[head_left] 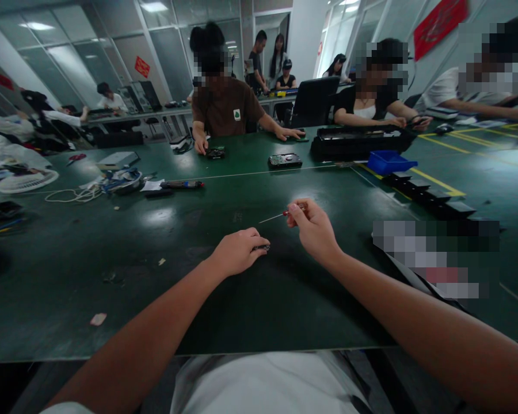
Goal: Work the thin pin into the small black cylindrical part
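Observation:
My right hand [313, 227] is closed around a small screwdriver [280, 215] with a red handle; its thin shaft points left, just above the dark green table [164, 270]. My left hand [239, 250] rests on the table just left of it, fingers curled and pinching a small dark part [263, 247] at the fingertips. The two hands are a short gap apart at the middle of the table.
A row of black cases [427, 195] and a blue bin [388, 161] lie at the right. A black device [285, 160] and a long black tray [358, 141] sit farther back. Cables and tools [112, 184] lie at the left. Other people work across the table.

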`<state>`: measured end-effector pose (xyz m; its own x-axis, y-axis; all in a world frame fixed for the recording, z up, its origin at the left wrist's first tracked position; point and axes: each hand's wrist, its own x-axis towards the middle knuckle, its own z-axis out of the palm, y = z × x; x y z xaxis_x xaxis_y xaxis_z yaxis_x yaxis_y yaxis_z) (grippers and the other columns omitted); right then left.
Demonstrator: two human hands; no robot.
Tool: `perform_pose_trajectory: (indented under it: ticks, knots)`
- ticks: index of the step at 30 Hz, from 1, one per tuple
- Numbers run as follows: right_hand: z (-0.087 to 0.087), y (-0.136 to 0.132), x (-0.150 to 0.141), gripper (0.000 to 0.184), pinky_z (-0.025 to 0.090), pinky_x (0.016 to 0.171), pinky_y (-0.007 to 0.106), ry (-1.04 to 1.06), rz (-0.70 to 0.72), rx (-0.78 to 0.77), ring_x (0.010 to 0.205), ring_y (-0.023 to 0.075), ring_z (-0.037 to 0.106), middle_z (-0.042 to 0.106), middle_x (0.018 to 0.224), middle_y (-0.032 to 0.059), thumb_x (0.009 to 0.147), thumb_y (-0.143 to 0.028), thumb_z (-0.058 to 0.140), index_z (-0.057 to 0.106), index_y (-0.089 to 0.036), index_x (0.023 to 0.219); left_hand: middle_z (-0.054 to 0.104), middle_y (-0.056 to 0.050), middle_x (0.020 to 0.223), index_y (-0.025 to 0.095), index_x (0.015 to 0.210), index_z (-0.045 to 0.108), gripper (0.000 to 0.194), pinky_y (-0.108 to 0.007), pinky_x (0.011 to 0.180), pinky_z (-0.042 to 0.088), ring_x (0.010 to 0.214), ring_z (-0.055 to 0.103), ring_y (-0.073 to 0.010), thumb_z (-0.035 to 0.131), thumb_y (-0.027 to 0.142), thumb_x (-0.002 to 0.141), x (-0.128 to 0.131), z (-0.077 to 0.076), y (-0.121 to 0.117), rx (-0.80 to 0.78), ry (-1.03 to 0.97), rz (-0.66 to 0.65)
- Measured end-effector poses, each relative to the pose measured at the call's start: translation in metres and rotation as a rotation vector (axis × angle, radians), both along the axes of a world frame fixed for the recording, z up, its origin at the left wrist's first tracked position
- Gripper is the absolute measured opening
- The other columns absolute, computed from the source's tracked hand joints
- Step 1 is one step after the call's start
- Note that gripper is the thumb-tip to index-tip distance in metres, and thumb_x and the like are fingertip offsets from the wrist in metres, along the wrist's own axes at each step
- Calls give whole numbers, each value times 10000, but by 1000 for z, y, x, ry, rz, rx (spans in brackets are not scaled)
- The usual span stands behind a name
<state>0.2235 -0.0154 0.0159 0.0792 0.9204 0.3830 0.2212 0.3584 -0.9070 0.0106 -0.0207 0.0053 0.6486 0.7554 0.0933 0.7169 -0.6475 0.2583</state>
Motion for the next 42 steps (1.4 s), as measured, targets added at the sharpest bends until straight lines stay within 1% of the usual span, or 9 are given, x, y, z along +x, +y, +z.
perform_pose_trajectory:
  ticks: [7,12,18,23,29,35,42]
  knots:
    - [-1,1,0,203,473,652,329,1,7,-8,644,153,589,622,702,-6,949,-400,540,599,-211,904,642,-23,1190,278,1209,670,303,-299,779,502,1045,620,-204,517,392,974,5,1,0,20,64,0]
    - [-1,1,-1,209,473,656,332,-5,15,-6,644,156,586,618,696,-6,948,-409,537,598,-215,900,645,-35,1155,288,1219,676,323,-291,758,504,1029,621,-206,520,420,969,9,4,-3,24,100,-1]
    - [0,0,-2,204,474,654,326,-34,4,-14,638,154,590,622,690,-10,947,-402,531,595,-218,887,664,-42,1125,259,1202,688,315,-298,794,514,1042,620,-206,476,356,990,13,6,-7,38,139,3]
    - [-1,0,-2,207,470,652,322,-32,18,-17,643,152,592,618,696,-12,949,-407,528,592,-219,892,663,-48,1167,247,1202,687,318,-320,826,523,1077,605,-220,459,308,989,15,4,-9,50,109,32]
    - [-1,0,-3,204,466,655,320,-25,28,-20,641,149,586,607,683,-17,952,-398,529,589,-216,885,644,-65,1214,218,1195,687,300,-353,902,526,1114,595,-230,510,310,972,15,2,-6,-37,22,85]
    - [-1,0,-2,210,468,660,322,-27,39,-25,647,152,587,608,692,-16,951,-410,529,591,-218,894,628,-86,1233,188,1161,704,283,-366,937,523,1098,609,-226,530,277,956,14,2,-3,-82,-46,85]
    - [0,-1,-2,213,471,670,328,-51,48,-40,656,155,589,608,696,-16,953,-417,523,591,-224,897,654,-88,1175,182,1144,707,271,-351,936,515,1072,616,-218,532,259,953,11,0,1,-88,-80,58]
